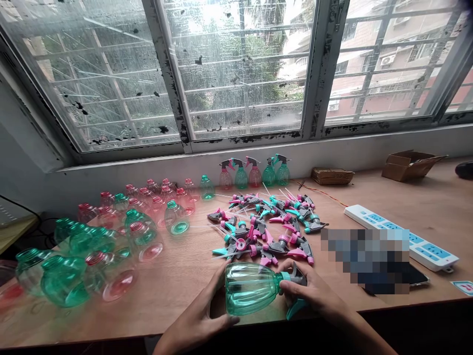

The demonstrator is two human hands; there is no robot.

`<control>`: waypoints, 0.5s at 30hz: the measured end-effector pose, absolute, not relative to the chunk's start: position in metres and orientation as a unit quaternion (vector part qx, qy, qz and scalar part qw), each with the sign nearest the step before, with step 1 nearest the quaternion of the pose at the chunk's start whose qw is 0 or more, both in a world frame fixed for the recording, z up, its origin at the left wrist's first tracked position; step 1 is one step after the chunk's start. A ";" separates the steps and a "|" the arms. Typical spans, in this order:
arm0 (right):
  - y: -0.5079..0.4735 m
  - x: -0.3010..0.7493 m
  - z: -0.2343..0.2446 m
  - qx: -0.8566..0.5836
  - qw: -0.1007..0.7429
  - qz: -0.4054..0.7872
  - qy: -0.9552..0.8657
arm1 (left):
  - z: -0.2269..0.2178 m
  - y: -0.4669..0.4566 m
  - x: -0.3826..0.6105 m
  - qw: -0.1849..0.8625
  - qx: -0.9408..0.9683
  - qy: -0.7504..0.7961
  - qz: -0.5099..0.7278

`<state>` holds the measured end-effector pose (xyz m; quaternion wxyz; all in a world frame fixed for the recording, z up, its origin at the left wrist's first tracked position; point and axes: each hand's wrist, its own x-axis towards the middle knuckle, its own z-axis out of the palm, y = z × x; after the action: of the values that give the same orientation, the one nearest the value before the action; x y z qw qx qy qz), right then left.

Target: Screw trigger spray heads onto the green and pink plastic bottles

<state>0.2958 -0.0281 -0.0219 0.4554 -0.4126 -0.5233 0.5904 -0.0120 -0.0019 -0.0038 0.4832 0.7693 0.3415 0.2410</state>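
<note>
My left hand (207,315) wraps around the base of a clear green plastic spray bottle (251,288) lying on its side near the front edge of the wooden table (185,276). My right hand (314,293) grips the grey and teal trigger sprayer head (295,281) seated on the bottle's neck. Just beyond the hands lies a pile of loose pink, teal and grey trigger sprayers (266,224) with thin dip tubes.
Several empty green and pink bottles (111,236) lie at the left. Several assembled spray bottles (254,172) stand by the wall. A white power strip (402,236), a phone (417,276), a small flat box (332,175) and an open cardboard box (408,163) are at the right.
</note>
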 end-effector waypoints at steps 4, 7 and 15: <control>-0.029 0.296 -0.021 -0.415 0.454 0.587 -0.527 | -0.009 0.000 -0.013 0.470 0.773 0.333 0.265; -0.030 0.296 -0.019 -0.416 0.453 0.586 -0.527 | -0.009 -0.001 -0.011 0.478 0.768 0.330 0.269; -0.029 0.296 -0.018 -0.418 0.455 0.584 -0.527 | -0.002 -0.001 -0.011 0.468 0.773 0.363 0.228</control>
<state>0.2960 -0.0293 -0.0182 0.4547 -0.4175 -0.5274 0.5837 -0.0112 -0.0013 -0.0019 0.4684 0.7727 0.3630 0.2275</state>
